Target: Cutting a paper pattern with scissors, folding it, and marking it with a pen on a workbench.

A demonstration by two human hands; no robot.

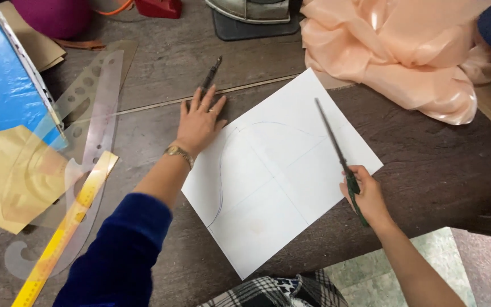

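A white sheet of paper [279, 176] with a drawn curve and crossing pencil lines lies on the dark wooden table [439, 165]. My left hand [200, 122] rests flat at the sheet's upper left corner, fingers spread, a watch on the wrist. Just beyond its fingertips lies a dark pen-like tool [211, 74]. My right hand [366, 196] grips the green handles of long scissors [336, 153] at the sheet's right edge; the blades lie closed over the paper, pointing up and to the left.
Peach satin fabric [404, 51] is heaped at the back right. A clear curved ruler [95, 113], a yellow ruler [66, 224], yellow paper [7, 176] and a blue plastic sleeve [1, 79] lie at the left. An iron on a dark mat [251, 14] stands at the back.
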